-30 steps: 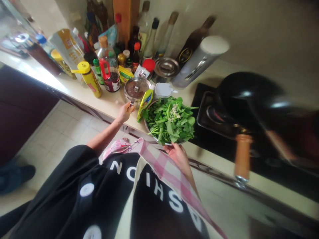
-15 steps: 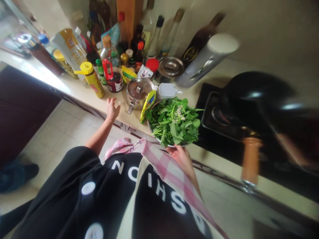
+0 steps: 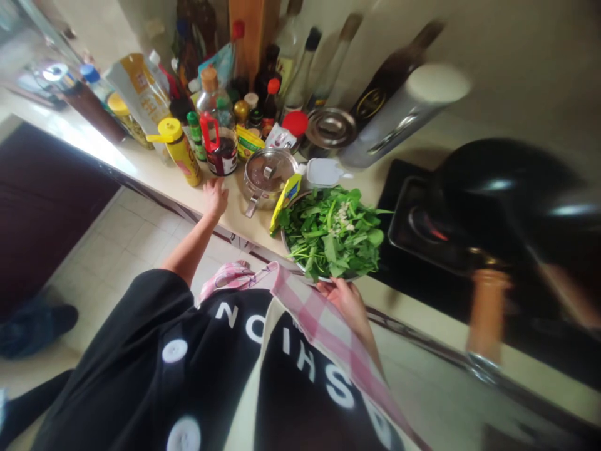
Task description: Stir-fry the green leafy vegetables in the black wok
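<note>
The pale kitchen countertop [image 3: 233, 218] carries a yellow squeeze bottle [image 3: 182, 156], a red-handled sauce bottle [image 3: 223, 160], a glass-lidded pot [image 3: 268, 178], a bowl [image 3: 285, 243] of leafy greens [image 3: 334, 237] at its front edge and a black cooktop [image 3: 399, 275].

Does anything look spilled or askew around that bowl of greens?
I see no clear spill. The yellow packet looks askew, tilted between the lidded pot and the bowl. The greens heap high, with one stem sticking out toward the stove.
</note>
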Action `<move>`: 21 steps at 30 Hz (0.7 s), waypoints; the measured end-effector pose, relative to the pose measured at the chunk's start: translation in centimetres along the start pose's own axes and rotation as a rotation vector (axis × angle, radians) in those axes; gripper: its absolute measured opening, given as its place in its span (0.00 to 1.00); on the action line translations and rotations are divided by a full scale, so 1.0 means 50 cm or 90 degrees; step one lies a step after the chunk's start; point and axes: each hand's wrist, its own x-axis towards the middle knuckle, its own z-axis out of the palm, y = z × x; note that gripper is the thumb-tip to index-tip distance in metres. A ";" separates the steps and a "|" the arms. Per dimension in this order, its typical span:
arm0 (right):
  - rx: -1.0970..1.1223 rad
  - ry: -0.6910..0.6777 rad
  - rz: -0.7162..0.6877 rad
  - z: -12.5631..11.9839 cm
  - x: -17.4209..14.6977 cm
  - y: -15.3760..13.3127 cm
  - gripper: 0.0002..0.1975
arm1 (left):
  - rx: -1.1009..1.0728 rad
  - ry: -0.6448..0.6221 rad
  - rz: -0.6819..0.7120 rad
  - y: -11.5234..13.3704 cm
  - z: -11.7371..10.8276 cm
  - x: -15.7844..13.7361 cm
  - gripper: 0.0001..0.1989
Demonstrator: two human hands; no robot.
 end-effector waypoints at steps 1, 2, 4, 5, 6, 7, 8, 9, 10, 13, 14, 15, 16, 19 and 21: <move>-0.002 0.001 0.005 0.001 0.000 0.000 0.16 | -0.026 0.019 0.000 0.011 -0.004 -0.009 0.12; -0.001 0.005 0.009 0.003 0.000 0.000 0.16 | -0.063 0.022 0.002 0.023 -0.005 -0.021 0.09; 0.006 0.016 0.013 0.009 0.000 0.000 0.16 | -0.152 -0.034 0.018 0.054 -0.001 -0.052 0.09; 0.012 0.020 0.011 0.012 -0.001 0.001 0.17 | -0.194 -0.088 0.031 0.071 0.004 -0.068 0.11; 0.019 0.024 0.008 0.017 -0.001 0.002 0.17 | -0.233 -0.147 0.042 0.086 0.011 -0.083 0.13; 0.024 0.025 0.003 0.021 -0.001 0.003 0.17 | -0.268 -0.202 0.047 0.101 0.017 -0.096 0.14; 0.029 0.026 -0.002 0.026 -0.002 0.003 0.17 | -0.300 -0.246 0.043 0.114 0.023 -0.105 0.15; 0.033 0.026 -0.007 0.030 -0.002 0.004 0.18 | -0.329 -0.274 0.031 0.124 0.028 -0.112 0.16; 0.037 0.026 -0.009 0.035 -0.002 0.004 0.18 | -0.353 -0.286 0.017 0.133 0.031 -0.115 0.18; 0.049 0.025 -0.009 0.047 -0.003 0.006 0.20 | -0.384 -0.267 -0.012 0.146 0.031 -0.113 0.20; 0.054 0.024 -0.009 0.051 -0.003 0.007 0.20 | -0.385 -0.254 -0.016 0.147 0.028 -0.112 0.20; 0.058 0.022 -0.009 0.054 -0.002 0.008 0.20 | -0.387 -0.243 -0.017 0.146 0.025 -0.110 0.20; 0.061 0.020 -0.011 0.057 -0.002 0.009 0.20 | -0.390 -0.235 -0.018 0.145 0.022 -0.109 0.19; 0.065 0.014 -0.013 0.063 0.000 0.012 0.20 | -0.403 -0.211 -0.021 0.135 0.014 -0.105 0.18; 0.064 -0.004 -0.015 0.065 0.000 0.012 0.20 | -0.413 -0.200 -0.026 0.129 0.009 -0.100 0.18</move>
